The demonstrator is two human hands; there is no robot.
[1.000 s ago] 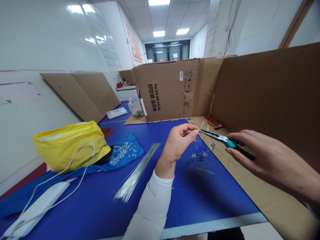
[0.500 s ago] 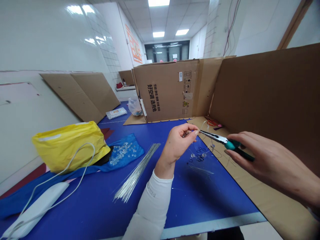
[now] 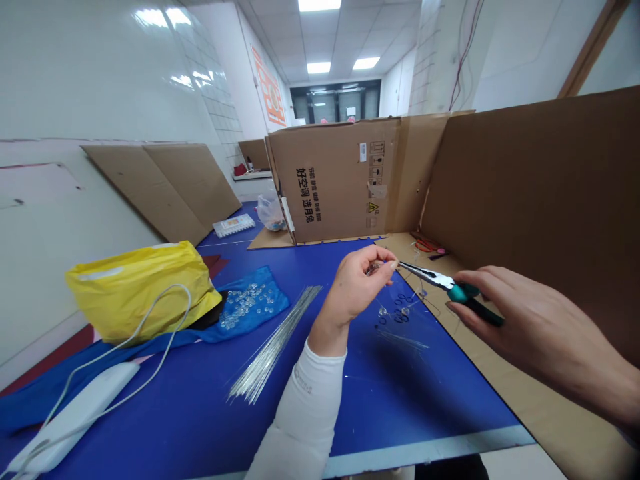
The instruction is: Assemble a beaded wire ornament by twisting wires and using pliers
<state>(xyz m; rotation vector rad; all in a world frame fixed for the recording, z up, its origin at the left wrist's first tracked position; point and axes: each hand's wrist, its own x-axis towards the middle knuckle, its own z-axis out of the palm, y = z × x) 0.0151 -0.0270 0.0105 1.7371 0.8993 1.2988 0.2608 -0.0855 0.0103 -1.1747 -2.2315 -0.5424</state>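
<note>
My left hand (image 3: pixel 357 283) is closed in a pinch over the blue table. Small clear beads (image 3: pixel 373 268) glint inside its curled fingers, and thin wire hangs near its fingertips, partly hidden. In my right hand (image 3: pixel 525 323) is a pair of needle-nose pliers (image 3: pixel 427 273) with green and black handles. Their narrow jaws meet the left thumb and fingertip; the exact grip is too small to make out. Just below the pliers are several black rings (image 3: pixel 401 317) and clear beads (image 3: pixel 383 311) with fine wire. Loose short wires (image 3: pixel 403 340) lie on the table there.
A bundle of straight wires (image 3: pixel 277 343) lies left of my forearm. Clear beads (image 3: pixel 250 300) rest on blue cloth beside a yellow bag (image 3: pixel 140 290). A white power strip (image 3: pixel 75 417) with a cord is front left. Cardboard (image 3: pixel 340 187) walls the back and right; scissors (image 3: pixel 427 246) lie behind.
The pliers and my right hand have shifted slightly left and down. A pale wire loop above the jaws has dropped from there, and the beads below have moved a little left. The left hand stays put.
</note>
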